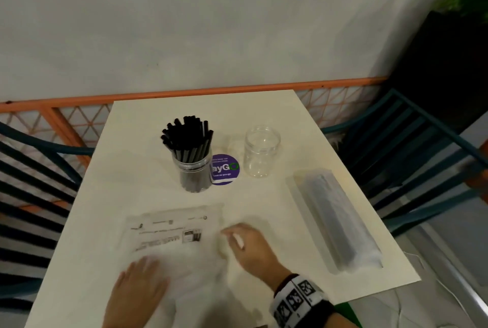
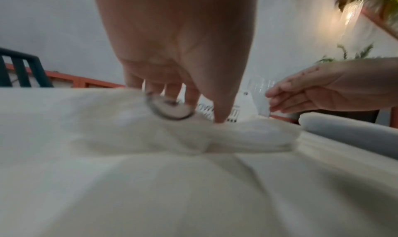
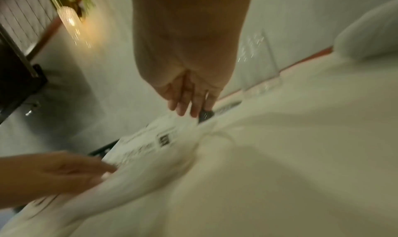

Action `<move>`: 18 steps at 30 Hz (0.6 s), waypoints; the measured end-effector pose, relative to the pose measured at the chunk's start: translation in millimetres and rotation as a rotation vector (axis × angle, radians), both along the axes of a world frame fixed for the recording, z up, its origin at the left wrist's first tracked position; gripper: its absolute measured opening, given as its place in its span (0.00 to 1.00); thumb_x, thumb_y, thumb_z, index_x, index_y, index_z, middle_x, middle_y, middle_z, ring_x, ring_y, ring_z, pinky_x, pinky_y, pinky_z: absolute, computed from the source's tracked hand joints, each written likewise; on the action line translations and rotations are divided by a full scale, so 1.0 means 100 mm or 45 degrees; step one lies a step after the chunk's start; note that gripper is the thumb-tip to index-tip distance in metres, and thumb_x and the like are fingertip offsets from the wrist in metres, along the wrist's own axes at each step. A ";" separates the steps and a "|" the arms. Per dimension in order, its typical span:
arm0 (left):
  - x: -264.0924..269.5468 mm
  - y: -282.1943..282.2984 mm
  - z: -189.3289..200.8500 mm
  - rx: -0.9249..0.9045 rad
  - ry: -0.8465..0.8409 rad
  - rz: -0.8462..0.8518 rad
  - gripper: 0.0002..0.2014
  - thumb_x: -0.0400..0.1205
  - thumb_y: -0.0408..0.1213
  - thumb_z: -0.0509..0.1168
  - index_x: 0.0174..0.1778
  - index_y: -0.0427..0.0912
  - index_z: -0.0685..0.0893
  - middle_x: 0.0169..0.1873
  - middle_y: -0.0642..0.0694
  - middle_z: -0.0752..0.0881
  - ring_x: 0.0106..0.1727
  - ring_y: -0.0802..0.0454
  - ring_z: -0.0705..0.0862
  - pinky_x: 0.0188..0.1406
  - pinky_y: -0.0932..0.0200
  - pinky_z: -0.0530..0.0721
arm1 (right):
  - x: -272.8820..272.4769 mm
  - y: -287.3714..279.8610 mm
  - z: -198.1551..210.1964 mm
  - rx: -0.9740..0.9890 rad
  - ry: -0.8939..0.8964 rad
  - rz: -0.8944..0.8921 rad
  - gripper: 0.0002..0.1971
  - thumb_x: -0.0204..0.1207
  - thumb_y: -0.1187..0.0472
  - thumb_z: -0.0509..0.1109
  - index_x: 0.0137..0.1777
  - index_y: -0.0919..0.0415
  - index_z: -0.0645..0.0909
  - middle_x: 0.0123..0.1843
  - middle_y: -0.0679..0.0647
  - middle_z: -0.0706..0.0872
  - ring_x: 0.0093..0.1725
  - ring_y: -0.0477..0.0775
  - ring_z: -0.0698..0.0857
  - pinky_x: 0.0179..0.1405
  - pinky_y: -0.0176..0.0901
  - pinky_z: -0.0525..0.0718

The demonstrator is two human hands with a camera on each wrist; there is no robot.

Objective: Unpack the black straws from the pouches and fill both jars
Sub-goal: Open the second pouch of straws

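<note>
An emptied clear pouch (image 1: 169, 232) with printed labels lies flat at the table's near side. My left hand (image 1: 142, 280) presses on its near end with straight fingers (image 2: 189, 99). My right hand (image 1: 237, 238) is at the pouch's right edge and pinches a white flap of it (image 2: 261, 106); the frames are blurred. A jar (image 1: 195, 172) packed with black straws (image 1: 187, 135) stands mid-table. To its right stands an empty glass jar (image 1: 261, 152). A full sealed pouch (image 1: 335, 219) of straws lies along the right side.
A round purple sticker (image 1: 225, 169) sits between the jars. The white table (image 1: 137, 169) is pushed against a wall with an orange rail (image 1: 211, 91). Dark slatted chairs stand at the left (image 1: 31, 190) and right (image 1: 412, 148). A black planter (image 1: 443, 63) is at the far right.
</note>
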State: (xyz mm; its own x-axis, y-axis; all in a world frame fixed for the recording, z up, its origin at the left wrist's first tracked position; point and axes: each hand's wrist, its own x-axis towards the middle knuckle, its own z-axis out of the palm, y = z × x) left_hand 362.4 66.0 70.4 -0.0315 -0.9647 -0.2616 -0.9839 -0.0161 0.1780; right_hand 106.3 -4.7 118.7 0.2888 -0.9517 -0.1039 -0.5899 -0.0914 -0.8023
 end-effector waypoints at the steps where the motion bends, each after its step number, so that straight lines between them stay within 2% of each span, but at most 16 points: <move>1: -0.06 -0.06 0.14 0.018 0.029 0.030 0.22 0.76 0.51 0.59 0.47 0.35 0.86 0.46 0.29 0.88 0.39 0.31 0.89 0.32 0.34 0.88 | -0.24 -0.07 0.01 -0.078 0.019 -0.128 0.23 0.74 0.49 0.55 0.56 0.61 0.84 0.57 0.60 0.87 0.58 0.57 0.83 0.64 0.41 0.75; 2: -0.19 -0.13 0.27 -0.041 0.067 0.058 0.20 0.71 0.47 0.62 0.46 0.33 0.87 0.44 0.30 0.89 0.40 0.33 0.89 0.34 0.36 0.88 | -0.52 -0.14 -0.01 -0.126 0.097 -0.244 0.20 0.73 0.52 0.58 0.57 0.61 0.83 0.58 0.60 0.86 0.60 0.58 0.82 0.66 0.44 0.74; 3: -0.35 -0.18 0.41 -0.142 0.113 0.097 0.20 0.69 0.46 0.61 0.45 0.33 0.88 0.43 0.33 0.89 0.39 0.35 0.89 0.36 0.40 0.89 | -0.80 -0.21 -0.02 -0.157 0.223 -0.349 0.18 0.73 0.55 0.62 0.60 0.61 0.81 0.60 0.61 0.84 0.63 0.60 0.80 0.69 0.48 0.73; 4: -0.53 -0.23 0.55 -0.243 0.150 0.109 0.20 0.70 0.45 0.59 0.44 0.34 0.88 0.42 0.35 0.89 0.39 0.36 0.89 0.37 0.43 0.88 | -1.09 -0.28 -0.02 -0.148 0.377 -0.450 0.19 0.73 0.58 0.65 0.63 0.61 0.79 0.62 0.62 0.82 0.65 0.63 0.77 0.69 0.53 0.73; 6: -0.86 -0.35 0.71 -0.408 0.252 0.097 0.15 0.70 0.40 0.60 0.44 0.35 0.87 0.41 0.38 0.89 0.38 0.38 0.88 0.39 0.48 0.87 | -1.60 -0.37 -0.04 -0.098 0.582 -0.658 0.23 0.71 0.60 0.69 0.67 0.63 0.75 0.65 0.66 0.78 0.67 0.69 0.74 0.68 0.60 0.72; 7: -1.03 -0.41 0.76 -0.430 0.316 0.079 0.13 0.70 0.38 0.62 0.44 0.36 0.87 0.41 0.40 0.89 0.38 0.40 0.88 0.40 0.50 0.86 | -1.80 -0.37 -0.05 -0.022 0.616 -0.771 0.26 0.70 0.57 0.69 0.68 0.62 0.72 0.67 0.67 0.76 0.68 0.71 0.72 0.68 0.62 0.71; 9: -1.35 -0.53 0.80 -0.425 0.439 0.032 0.12 0.71 0.38 0.62 0.45 0.39 0.87 0.42 0.44 0.88 0.38 0.45 0.87 0.41 0.56 0.84 | -2.10 -0.38 -0.08 0.260 0.564 -0.928 0.36 0.69 0.45 0.70 0.73 0.60 0.64 0.71 0.67 0.70 0.71 0.70 0.67 0.70 0.63 0.68; 11: -1.63 -0.61 0.78 -0.365 0.565 0.018 0.13 0.73 0.42 0.61 0.47 0.43 0.87 0.44 0.48 0.88 0.41 0.49 0.87 0.43 0.62 0.80 | -2.27 -0.42 -0.12 0.501 0.454 -0.906 0.44 0.65 0.37 0.71 0.74 0.61 0.59 0.71 0.67 0.70 0.71 0.70 0.68 0.69 0.63 0.69; 12: -1.75 -0.66 0.76 -0.336 0.628 0.021 0.13 0.74 0.44 0.60 0.47 0.44 0.87 0.44 0.49 0.87 0.42 0.51 0.86 0.43 0.62 0.79 | -2.32 -0.46 -0.16 0.532 0.408 -0.868 0.46 0.63 0.36 0.73 0.73 0.63 0.60 0.69 0.66 0.72 0.69 0.69 0.71 0.68 0.61 0.72; 15: -2.03 -0.77 0.68 -0.268 0.764 0.077 0.04 0.78 0.39 0.64 0.42 0.50 0.85 0.43 0.51 0.87 0.42 0.51 0.85 0.45 0.56 0.83 | -2.32 -0.56 -0.18 0.489 0.277 -0.715 0.44 0.58 0.38 0.78 0.67 0.63 0.66 0.64 0.62 0.78 0.60 0.64 0.79 0.60 0.59 0.81; 17: -2.15 -0.83 0.66 -0.218 0.836 0.159 0.03 0.79 0.40 0.65 0.42 0.52 0.84 0.44 0.50 0.88 0.40 0.54 0.84 0.46 0.59 0.82 | -2.21 -0.60 -0.13 0.426 0.317 -0.503 0.42 0.56 0.40 0.80 0.65 0.62 0.69 0.61 0.59 0.80 0.57 0.62 0.81 0.55 0.57 0.84; 18: -2.20 -0.86 0.66 -0.206 0.885 0.231 0.04 0.79 0.41 0.65 0.45 0.50 0.84 0.45 0.49 0.88 0.39 0.55 0.84 0.44 0.62 0.80 | -2.14 -0.61 -0.10 0.371 0.385 -0.371 0.41 0.56 0.40 0.79 0.64 0.61 0.70 0.60 0.58 0.81 0.56 0.61 0.81 0.53 0.55 0.84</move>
State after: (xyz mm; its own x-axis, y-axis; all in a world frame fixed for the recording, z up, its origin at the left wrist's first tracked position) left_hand 142.7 -20.3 136.3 0.0258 -0.9953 -0.0935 -0.6273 -0.0890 0.7736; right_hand -107.7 -65.5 109.2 -0.0683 -0.9074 -0.4147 -0.7673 0.3134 -0.5594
